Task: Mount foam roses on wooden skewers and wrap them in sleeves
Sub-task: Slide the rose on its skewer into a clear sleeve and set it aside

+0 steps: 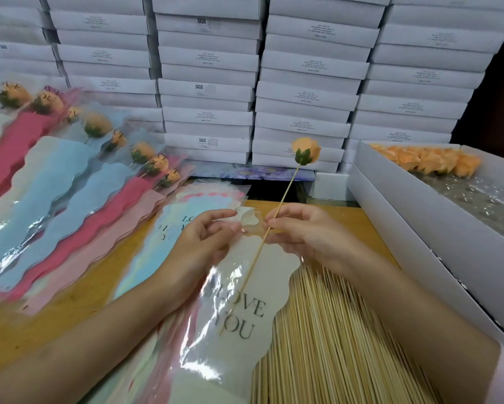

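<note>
— Pointing which way, that skewer (287,191)?

— Its long axis runs from seven o'clock to one o'clock, tilted upward. The foam rose (306,151), peach with a green base, sits at the one o'clock end, high in the air. The bare tip is low at seven, at the cream sleeve (245,304) printed "I LOVE YOU". Through the glare I cannot tell whether that tip is inside the sleeve or only behind its clear film.

— And around it?

— A yellow wooden surface (78,304). Loose skewers (332,330) are heaped at five o'clock. An open white box (420,228) of peach roses (428,161) stands at three. Wrapped roses (99,170) in pink and blue fan out from nine to ten. White cartons (210,83) are stacked like a wall across twelve.

— The hands?

— The right hand (303,231) has its fingers pinched on the skewer's middle. The left hand (204,240), at nine o'clock of it, pinches the sleeve's top edge between thumb and forefinger. Both forearms reach in from six.
</note>
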The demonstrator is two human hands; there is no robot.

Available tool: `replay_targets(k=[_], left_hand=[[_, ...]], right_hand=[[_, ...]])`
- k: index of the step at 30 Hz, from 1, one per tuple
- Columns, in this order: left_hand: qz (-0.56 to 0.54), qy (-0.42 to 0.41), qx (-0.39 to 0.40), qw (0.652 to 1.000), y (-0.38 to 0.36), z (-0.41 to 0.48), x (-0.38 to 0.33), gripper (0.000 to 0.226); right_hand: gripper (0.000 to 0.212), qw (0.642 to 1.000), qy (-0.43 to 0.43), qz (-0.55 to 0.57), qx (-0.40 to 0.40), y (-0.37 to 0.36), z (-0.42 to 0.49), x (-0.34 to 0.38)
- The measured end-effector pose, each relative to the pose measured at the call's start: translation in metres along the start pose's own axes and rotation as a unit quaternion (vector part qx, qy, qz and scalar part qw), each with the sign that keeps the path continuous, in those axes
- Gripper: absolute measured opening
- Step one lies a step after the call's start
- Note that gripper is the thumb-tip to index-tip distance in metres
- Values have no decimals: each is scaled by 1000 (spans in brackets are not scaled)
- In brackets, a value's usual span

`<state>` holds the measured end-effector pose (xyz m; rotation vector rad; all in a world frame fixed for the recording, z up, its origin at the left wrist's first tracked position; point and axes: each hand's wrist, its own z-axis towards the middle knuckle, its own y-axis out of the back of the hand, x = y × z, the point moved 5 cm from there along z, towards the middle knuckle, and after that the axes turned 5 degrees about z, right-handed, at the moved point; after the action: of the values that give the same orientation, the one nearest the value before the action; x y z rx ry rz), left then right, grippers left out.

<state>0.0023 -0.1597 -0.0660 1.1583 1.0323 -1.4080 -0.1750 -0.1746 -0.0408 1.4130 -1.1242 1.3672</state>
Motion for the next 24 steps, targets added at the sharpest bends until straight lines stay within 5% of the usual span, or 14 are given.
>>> replay_targets(k=[9, 14, 21, 24], left_hand=[[6, 53, 172, 984, -16, -6, 10, 16], [39, 40, 186, 981, -17, -6, 8, 16], [66, 47, 224, 971, -23, -8, 8, 36], [47, 55, 217, 973, -19, -9, 9, 14]], right_hand=[[28, 997, 62, 14, -52, 13, 5, 5], [23, 994, 67, 25, -79, 16, 6, 7], [38, 961, 127, 114, -218, 41, 4, 19], [34, 955, 140, 103, -242, 47, 3, 20]])
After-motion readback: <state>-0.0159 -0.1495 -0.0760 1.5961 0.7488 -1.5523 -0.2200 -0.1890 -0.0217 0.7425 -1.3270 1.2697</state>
